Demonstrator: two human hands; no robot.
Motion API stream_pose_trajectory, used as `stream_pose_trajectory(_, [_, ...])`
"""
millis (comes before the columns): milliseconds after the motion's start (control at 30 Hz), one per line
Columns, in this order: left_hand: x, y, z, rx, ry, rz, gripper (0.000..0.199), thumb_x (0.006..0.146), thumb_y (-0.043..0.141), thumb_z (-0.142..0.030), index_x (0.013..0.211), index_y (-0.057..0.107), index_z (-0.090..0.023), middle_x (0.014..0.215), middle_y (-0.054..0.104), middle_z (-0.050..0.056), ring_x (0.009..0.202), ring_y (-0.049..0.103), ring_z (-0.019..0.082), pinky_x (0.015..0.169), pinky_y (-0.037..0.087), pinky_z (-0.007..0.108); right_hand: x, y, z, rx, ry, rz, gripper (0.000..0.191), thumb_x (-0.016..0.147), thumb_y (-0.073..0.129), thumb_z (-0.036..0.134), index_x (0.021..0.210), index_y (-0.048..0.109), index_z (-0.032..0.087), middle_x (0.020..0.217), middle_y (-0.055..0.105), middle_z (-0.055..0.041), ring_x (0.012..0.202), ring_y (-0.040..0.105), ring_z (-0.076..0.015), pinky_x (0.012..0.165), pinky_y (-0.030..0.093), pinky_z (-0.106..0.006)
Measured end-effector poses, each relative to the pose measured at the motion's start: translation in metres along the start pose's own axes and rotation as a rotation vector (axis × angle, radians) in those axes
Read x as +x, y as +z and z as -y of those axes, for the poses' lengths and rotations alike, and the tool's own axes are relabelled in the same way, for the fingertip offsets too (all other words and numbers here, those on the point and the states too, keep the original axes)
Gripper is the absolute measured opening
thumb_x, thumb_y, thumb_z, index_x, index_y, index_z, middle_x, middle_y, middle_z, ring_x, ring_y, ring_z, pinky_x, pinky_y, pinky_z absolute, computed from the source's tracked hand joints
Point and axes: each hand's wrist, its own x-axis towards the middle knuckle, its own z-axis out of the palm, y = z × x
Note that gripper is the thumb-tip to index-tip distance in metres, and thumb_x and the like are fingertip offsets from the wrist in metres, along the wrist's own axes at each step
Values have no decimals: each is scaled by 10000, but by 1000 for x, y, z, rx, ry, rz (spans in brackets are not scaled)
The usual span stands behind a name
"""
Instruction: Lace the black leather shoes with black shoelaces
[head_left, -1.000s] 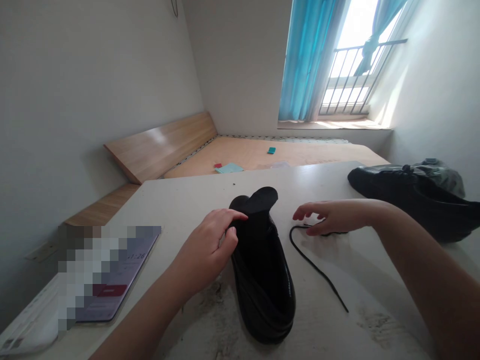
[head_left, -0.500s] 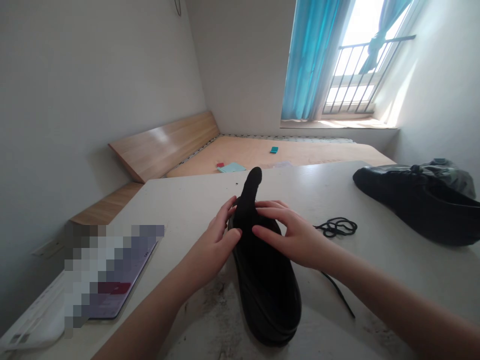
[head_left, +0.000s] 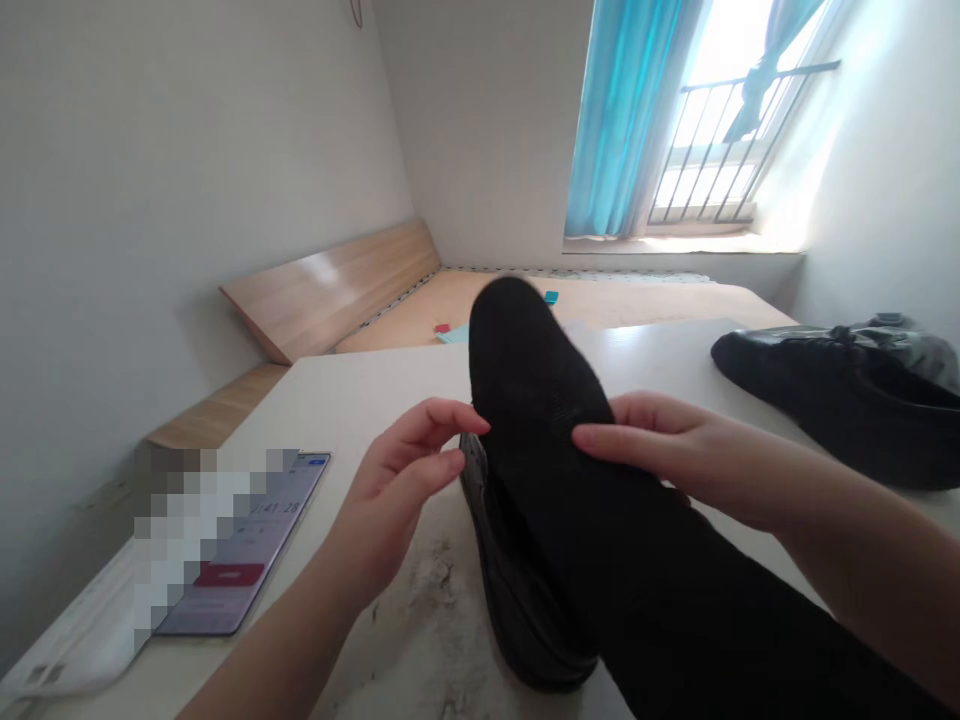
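A long black insole (head_left: 536,370) rises in front of me, its rounded end up and its dark length running toward the bottom right. My right hand (head_left: 652,430) grips its right edge, thumb on the near face and fingers behind. On the left, my left hand (head_left: 405,480) has thumb and index finger apart, the index tip by the insole's left edge; whether it touches cannot be told. Beneath lies a black shoe (head_left: 517,620) on the white table (head_left: 375,380), its opening largely hidden by the insole.
Another black shoe (head_left: 840,400) stands at the table's right, beside a crumpled greyish bag (head_left: 926,355). A phone (head_left: 240,560) with a lit screen lies at the left, partly blurred out. Beyond the table are a bed (head_left: 652,302) and a wooden headboard (head_left: 337,285).
The insole has come up and out of the shoe, swinging toward me and to the right in my right hand. My left hand has drawn slightly left, its fingers off the shoe.
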Motion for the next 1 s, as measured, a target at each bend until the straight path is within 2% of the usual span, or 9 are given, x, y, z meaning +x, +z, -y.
stream_pose_trajectory(100, [6, 3, 6, -9, -78, -92, 220, 882, 594, -211, 1091, 556, -265, 895, 716, -29, 854, 659, 150, 830, 515, 288, 6, -3, -7, -237, 58, 115, 381, 824, 652, 542, 710, 599, 183, 537, 536, 28, 436, 477, -97, 381, 332, -200])
stream_pose_trajectory(200, [7, 8, 3, 76, -156, -44, 315, 849, 648, -266, 1146, 554, -220, 836, 714, -9, 742, 645, 148, 722, 530, 275, 7, 0, -8, -341, -21, 114, 354, 882, 578, 523, 791, 633, 185, 657, 585, 10, 553, 517, -119, 472, 415, -226])
stream_pose_trajectory(333, [2, 12, -2, 313, -186, -35, 143, 817, 663, -306, 796, 661, -164, 645, 624, -17, 553, 532, 104, 510, 432, 219, 1, 10, -4, -460, -166, -74, 268, 888, 579, 452, 881, 679, 204, 768, 674, -26, 639, 585, -174, 545, 452, -277])
stream_pose_trajectory(467, [-1, 15, -4, 303, -188, -21, 155, 823, 654, -301, 731, 644, -175, 549, 549, -50, 490, 493, 83, 505, 408, 216, -5, 21, 0, -635, -238, -277, 241, 912, 527, 400, 852, 675, 220, 751, 685, -44, 682, 604, -208, 611, 445, -310])
stream_pose_trajectory(600, [-4, 13, -7, 124, -196, 35, 115, 809, 699, -285, 776, 670, -179, 627, 594, -38, 515, 515, 75, 523, 430, 204, -10, 25, 4, -732, -220, -294, 318, 945, 430, 410, 779, 633, 231, 740, 687, -43, 672, 604, -213, 611, 427, -326])
stream_pose_trajectory(700, [-10, 8, -8, -145, -204, 208, 190, 792, 745, -355, 884, 698, -195, 624, 611, -32, 528, 533, 85, 533, 448, 199, -18, 25, 10, -638, -217, -251, 335, 940, 413, 423, 790, 640, 229, 806, 708, -41, 751, 641, -221, 648, 455, -329])
stream_pose_trajectory(767, [-14, 5, -9, -260, -196, 291, 253, 801, 747, -398, 965, 700, -211, 702, 669, -9, 592, 601, 112, 571, 489, 212, -25, 26, 15, -515, -137, -164, 359, 940, 402, 433, 790, 649, 220, 825, 713, -39, 777, 655, -220, 641, 472, -320])
stream_pose_trajectory(867, [-16, 3, -10, -267, -122, 364, 358, 832, 712, -468, 1092, 692, -224, 952, 734, 53, 849, 696, 208, 744, 558, 300, -33, 32, 21, -473, -17, -108, 367, 943, 393, 421, 799, 656, 209, 863, 720, -45, 798, 657, -219, 627, 473, -314])
stream_pose_trajectory(1000, [-13, 3, -12, -117, -54, 428, 643, 712, 798, -541, 1257, 641, -240, 1231, 681, 93, 1188, 596, 343, 1012, 485, 449, -37, 44, 22, -630, -19, -112, 326, 953, 385, 353, 859, 666, 219, 918, 719, -46, 818, 648, -213, 696, 464, -338])
